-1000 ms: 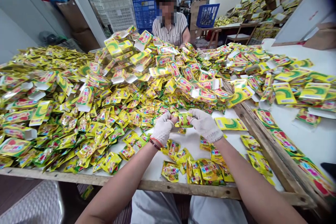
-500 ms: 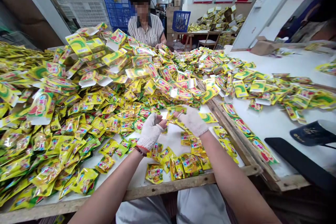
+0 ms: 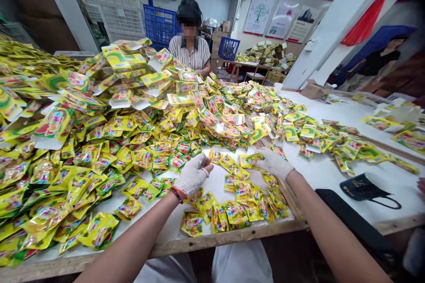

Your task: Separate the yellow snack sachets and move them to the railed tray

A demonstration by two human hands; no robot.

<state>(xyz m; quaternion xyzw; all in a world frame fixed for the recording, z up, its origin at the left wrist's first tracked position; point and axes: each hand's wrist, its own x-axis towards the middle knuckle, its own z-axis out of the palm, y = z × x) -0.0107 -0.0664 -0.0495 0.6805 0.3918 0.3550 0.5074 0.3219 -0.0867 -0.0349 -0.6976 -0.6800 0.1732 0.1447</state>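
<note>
My left hand [image 3: 193, 174], in a white fingerless glove, hovers over the white tabletop beside the heap of sachets. Its fingers are loosely curled, thumb a little apart, and nothing shows between them. My right hand [image 3: 275, 164], gloved the same way, pinches the right end of a yellow sachet [image 3: 249, 160] low over the table. Just left of that one lie more yellow sachets [image 3: 234, 166]. Nearer me, several sachets [image 3: 235, 212] form a rough row along the table's front edge, with others [image 3: 278, 198] up its right side.
A large heap of sachets [image 3: 49, 177] covers the left, with printed boxes [image 3: 55, 126] piled on it. A wooden strip [image 3: 289, 199] divides the table. At right are a dark mug [image 3: 363, 190] and a long black object [image 3: 352, 221]. A person [image 3: 190, 48] sits opposite.
My right hand has moved right with the sachet, away from my left hand, which keeps about the same pose. The head view has tilted up and turned right.
</note>
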